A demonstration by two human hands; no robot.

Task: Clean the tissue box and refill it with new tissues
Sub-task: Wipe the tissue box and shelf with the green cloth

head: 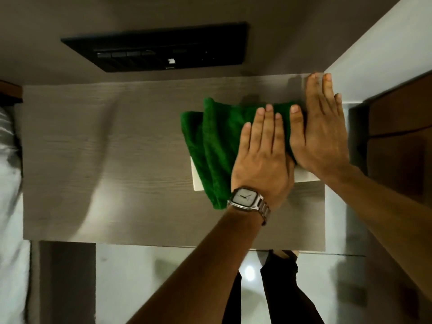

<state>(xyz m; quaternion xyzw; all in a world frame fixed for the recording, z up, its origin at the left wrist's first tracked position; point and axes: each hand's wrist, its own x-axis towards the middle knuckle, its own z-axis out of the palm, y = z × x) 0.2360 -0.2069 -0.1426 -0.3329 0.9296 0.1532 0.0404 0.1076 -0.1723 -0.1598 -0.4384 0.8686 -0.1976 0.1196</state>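
A white tissue box (197,177) lies on the pale wooden table (117,148), mostly covered by a green cloth (215,141) draped over it. My left hand (261,150), with a metal wristwatch, lies flat on the cloth with fingers straight and together. My right hand (322,127) rests flat beside it against the box's right side, fingers extended toward the table's far edge. Only the box's near left corner and a strip at its near right edge show. No new tissues are in view.
A black wall panel (163,50) with buttons is mounted beyond the table. A white wall (385,54) and dark wooden furniture (397,141) stand at the right. White bedding (9,183) lies at the left. My legs and a glossy floor show below the table's near edge.
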